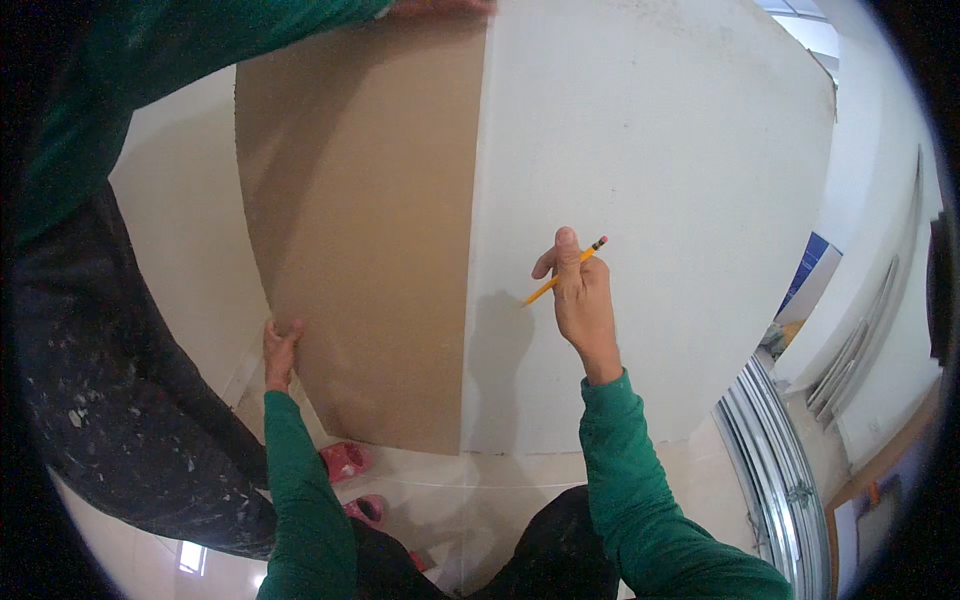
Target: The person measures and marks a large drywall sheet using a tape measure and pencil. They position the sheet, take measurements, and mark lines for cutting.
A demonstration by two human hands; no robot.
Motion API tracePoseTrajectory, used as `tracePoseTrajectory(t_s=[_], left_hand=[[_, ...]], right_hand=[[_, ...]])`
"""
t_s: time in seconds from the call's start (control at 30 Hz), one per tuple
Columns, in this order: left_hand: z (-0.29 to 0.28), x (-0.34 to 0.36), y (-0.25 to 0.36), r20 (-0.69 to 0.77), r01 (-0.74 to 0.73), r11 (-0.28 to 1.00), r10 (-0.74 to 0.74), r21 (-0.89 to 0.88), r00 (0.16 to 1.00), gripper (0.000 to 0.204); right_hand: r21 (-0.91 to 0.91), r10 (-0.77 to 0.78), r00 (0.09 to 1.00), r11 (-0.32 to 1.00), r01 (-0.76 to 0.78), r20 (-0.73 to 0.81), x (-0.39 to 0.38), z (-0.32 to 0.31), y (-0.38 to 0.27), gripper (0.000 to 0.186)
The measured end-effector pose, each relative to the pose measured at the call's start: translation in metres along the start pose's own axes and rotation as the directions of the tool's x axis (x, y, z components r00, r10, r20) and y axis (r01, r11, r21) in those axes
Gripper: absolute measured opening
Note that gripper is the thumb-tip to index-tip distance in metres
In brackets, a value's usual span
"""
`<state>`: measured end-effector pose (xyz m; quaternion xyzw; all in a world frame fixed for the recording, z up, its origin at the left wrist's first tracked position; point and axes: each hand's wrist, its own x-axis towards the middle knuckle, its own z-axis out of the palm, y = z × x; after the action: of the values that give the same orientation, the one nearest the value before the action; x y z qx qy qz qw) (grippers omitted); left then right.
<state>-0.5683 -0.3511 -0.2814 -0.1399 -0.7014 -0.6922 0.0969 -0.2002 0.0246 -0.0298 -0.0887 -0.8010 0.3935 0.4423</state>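
A yellow pencil (541,291) with a pink eraser lies across my right hand (584,305), held between the fingers with its tip toward the lower left. This hand is over a large white board (680,200), and its shadow falls on the surface. Along the white board's left side runs a brown-faced board (370,230), the two meeting at a straight, nearly vertical line. My left hand (281,354) grips the brown board's left edge near its lower corner, thumb on the near face. Some of its fingers are hidden behind the edge.
On the left stands a co-worker in a green sleeve (210,40) and paint-spattered dark trousers (110,390); their hand (440,8) touches the boards' top. Pink clogs (345,460) are on the tiled floor. Metal channels (785,480) are stacked at right, near a blue-and-white box (810,275).
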Motion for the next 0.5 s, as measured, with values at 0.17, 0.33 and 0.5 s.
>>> tracePoseTrajectory(t_s=[0.17,0.33,0.5], left_hand=[[0.0,-0.006,0.004,-0.023,-0.016,1.0,0.016,0.01,1.0,0.088],[0.013,-0.022,0.028,-0.111,0.103,0.987,-0.089,0.126,0.99,0.087],[-0.017,-0.008,-0.002,-0.022,-0.056,0.995,0.058,0.083,0.998,0.084]], right_hand=[[0.241,-0.129,0.987,0.959,0.149,-0.099,-0.008,-0.008,-0.009,0.048],[0.083,-0.495,0.855,0.856,0.511,-0.154,0.024,-0.018,-0.024,0.031],[-0.073,-0.703,0.709,0.711,0.699,-0.062,0.103,-0.04,-0.087,0.032]])
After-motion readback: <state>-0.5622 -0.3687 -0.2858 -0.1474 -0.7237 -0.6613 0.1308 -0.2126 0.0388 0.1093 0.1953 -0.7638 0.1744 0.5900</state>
